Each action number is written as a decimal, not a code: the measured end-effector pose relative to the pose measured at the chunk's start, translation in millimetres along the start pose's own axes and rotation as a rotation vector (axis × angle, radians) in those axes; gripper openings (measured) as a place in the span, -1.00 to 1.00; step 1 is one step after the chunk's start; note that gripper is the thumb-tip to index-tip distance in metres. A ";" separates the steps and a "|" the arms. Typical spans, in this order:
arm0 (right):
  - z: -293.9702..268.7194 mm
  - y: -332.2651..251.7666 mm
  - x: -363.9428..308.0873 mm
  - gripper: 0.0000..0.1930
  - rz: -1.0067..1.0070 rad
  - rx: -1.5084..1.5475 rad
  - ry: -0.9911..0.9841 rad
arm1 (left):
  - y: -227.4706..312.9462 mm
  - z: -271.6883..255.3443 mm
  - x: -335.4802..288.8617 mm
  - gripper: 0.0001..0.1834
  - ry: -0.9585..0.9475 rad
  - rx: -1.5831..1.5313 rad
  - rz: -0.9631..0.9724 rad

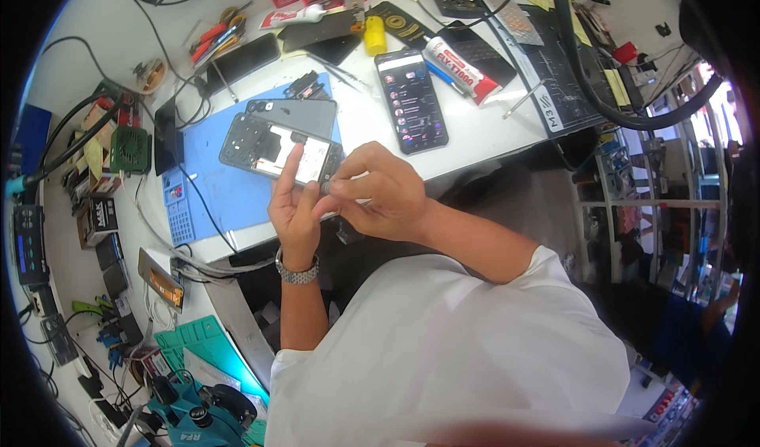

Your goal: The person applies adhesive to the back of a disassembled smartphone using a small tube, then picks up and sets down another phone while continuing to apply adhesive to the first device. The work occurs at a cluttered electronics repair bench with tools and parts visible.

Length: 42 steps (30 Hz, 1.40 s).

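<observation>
Smartphone (252, 144), rectangular, black-framed, innards exposed: over blue rectangular mat (215, 186), beside both hands. Left hand (294, 216): one finger extended. Right hand (389, 192): fingertips pinched; contents, if any, indiscernible. Opening seemingly done; closing apparently outstanding.

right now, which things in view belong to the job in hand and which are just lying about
Probably in the job:
left hand
right hand
opened phone by the hands
blue mat underneath

Apparently just lying about:
lit phone
red-and-white tube beside it
yellow bottle
</observation>
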State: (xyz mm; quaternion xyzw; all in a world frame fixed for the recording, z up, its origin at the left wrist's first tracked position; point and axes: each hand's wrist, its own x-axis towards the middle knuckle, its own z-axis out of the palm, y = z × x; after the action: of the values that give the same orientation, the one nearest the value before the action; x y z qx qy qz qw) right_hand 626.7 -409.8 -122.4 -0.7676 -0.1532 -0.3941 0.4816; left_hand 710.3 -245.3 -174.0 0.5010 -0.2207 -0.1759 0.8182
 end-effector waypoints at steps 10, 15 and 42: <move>0.4 2.5 -0.5 -0.58 0.085 -0.059 -0.022 | -6.9 -5.2 -1.9 -0.32 0.047 0.291 0.062; 0.3 3.3 -2.8 -0.57 0.099 0.132 0.017 | -6.6 -1.2 -1.1 -0.30 0.088 0.310 0.048; -1.2 7.2 0.8 -0.53 0.084 0.041 0.041 | -4.0 -5.6 -4.8 -0.36 0.121 0.332 -0.074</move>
State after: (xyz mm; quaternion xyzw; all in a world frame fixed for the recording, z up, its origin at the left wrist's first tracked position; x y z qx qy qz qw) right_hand 631.2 -414.5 -125.9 -0.7553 -0.1189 -0.3859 0.5163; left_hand 709.1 -240.4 -180.7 0.6467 -0.1783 -0.1366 0.7289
